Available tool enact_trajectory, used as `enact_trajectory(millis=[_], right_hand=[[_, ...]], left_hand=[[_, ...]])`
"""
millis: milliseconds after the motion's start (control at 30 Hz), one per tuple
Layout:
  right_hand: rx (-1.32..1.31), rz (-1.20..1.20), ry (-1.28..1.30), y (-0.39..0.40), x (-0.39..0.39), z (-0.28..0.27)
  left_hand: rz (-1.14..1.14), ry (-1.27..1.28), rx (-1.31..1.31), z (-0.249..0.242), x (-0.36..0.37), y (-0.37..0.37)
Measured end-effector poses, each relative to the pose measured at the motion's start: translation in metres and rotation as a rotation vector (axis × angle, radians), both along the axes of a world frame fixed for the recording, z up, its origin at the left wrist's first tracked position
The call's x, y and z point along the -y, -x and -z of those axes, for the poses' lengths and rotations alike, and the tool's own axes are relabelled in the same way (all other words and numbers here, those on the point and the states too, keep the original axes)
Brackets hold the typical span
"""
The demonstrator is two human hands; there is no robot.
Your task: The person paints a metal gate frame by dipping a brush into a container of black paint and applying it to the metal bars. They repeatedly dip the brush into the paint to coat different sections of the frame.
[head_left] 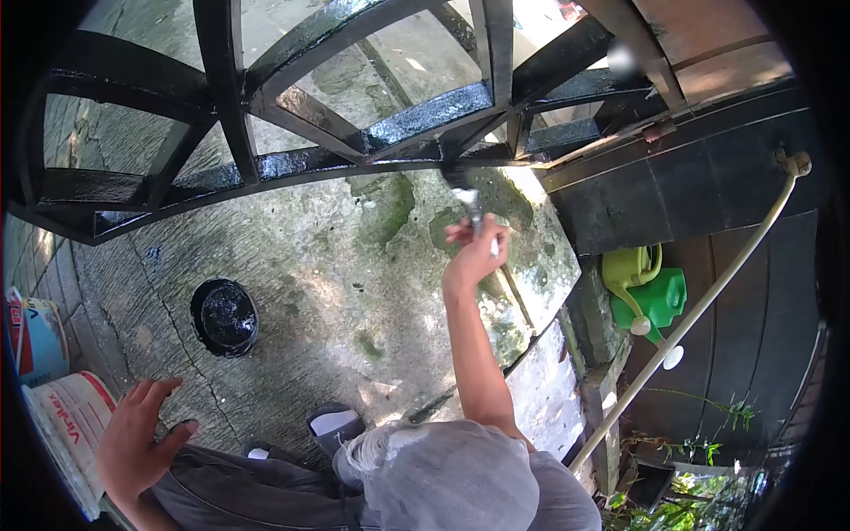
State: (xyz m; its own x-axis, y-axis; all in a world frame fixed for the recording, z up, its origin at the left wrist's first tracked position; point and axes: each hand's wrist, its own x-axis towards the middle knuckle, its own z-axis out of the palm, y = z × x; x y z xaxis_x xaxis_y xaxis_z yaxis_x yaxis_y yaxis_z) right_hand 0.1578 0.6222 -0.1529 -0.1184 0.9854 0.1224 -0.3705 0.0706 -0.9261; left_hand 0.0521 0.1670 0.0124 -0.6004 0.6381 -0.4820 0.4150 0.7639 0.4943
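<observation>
My right hand (479, 252) grips a paintbrush (474, 203) by its handle, arm stretched forward. Dark bristles reach the lower rail of a black metal gate (425, 119), whose bars look wet and glossy in places. On the concrete, left of the brush, stands a round pot of black paint (226, 319). My left hand (137, 438) is held out by my grey trouser leg at the lower left, its fingers apart and nothing in them. Beside it is a white and red bucket (75, 416).
A blue and red paint bucket (40, 336) stands at the far left. Yellow-green (624, 279) and green watering cans (651, 301) sit at the right, behind a long pale hose (708, 296). The concrete floor (292, 265) has a crack and mossy patches.
</observation>
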Motion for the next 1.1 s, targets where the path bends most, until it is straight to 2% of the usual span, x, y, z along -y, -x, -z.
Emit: enact_trajectory(millis=[33, 133, 233, 267, 367, 400, 500, 533, 633, 667, 767, 800, 833, 933, 1033, 1067, 1100], right_hand=[[-0.024, -0.128, 0.022, -0.004, 0.013, -0.001], [-0.029, 0.093, 0.023, -0.008, 0.001, -0.003], [-0.144, 0.317, 0.114, 0.008, -0.031, -0.009], [-0.106, 0.268, 0.027, 0.009, -0.029, -0.005], [-0.015, 0.0, 0.023, -0.006, 0.005, -0.019], [0.004, 0.013, -0.01, -0.013, -0.001, -0.013], [-0.208, 0.396, 0.057, -0.004, -0.041, -0.02], [-0.231, 0.401, 0.071, 0.0, -0.049, -0.02], [-0.009, 0.098, -0.022, 0.002, -0.025, -0.011], [-0.003, 0.047, 0.02, -0.004, -0.015, -0.014], [-0.094, 0.2, 0.067, -0.016, -0.031, -0.005], [-0.129, 0.323, 0.135, -0.007, -0.036, -0.011], [-0.15, 0.338, 0.079, -0.001, -0.041, -0.006], [0.032, -0.018, 0.059, -0.003, -0.013, -0.011], [-0.028, 0.142, 0.049, -0.007, -0.019, -0.011], [-0.14, 0.244, 0.064, -0.005, -0.032, -0.004], [-0.127, 0.209, 0.063, -0.002, -0.03, -0.005]], left_hand=[[-0.005, 0.0, -0.019, 0.0, 0.0, 0.0], [-0.034, -0.018, -0.075, -0.003, 0.002, 0.0], [-0.018, -0.05, -0.046, -0.003, 0.001, -0.003], [-0.012, -0.041, -0.021, -0.004, 0.002, -0.003], [-0.015, -0.036, -0.046, -0.002, 0.007, -0.002], [-0.024, -0.039, -0.072, -0.002, 0.009, -0.003], [-0.037, -0.065, -0.096, -0.005, 0.009, -0.004], [-0.031, -0.052, -0.068, -0.005, 0.01, -0.006], [-0.015, -0.039, -0.026, -0.006, 0.01, -0.006], [-0.021, -0.039, -0.028, -0.006, 0.011, -0.007], [-0.02, -0.061, -0.09, -0.004, 0.017, -0.006], [-0.012, -0.072, -0.107, -0.003, 0.018, -0.007], [0.001, -0.06, -0.065, -0.004, 0.019, -0.007], [0.02, -0.035, -0.005, -0.005, 0.018, -0.007], [0.013, -0.039, -0.042, -0.003, 0.017, -0.006], [0.01, -0.057, -0.053, -0.004, 0.016, -0.006], [0.007, -0.076, -0.061, -0.004, 0.016, -0.007]])
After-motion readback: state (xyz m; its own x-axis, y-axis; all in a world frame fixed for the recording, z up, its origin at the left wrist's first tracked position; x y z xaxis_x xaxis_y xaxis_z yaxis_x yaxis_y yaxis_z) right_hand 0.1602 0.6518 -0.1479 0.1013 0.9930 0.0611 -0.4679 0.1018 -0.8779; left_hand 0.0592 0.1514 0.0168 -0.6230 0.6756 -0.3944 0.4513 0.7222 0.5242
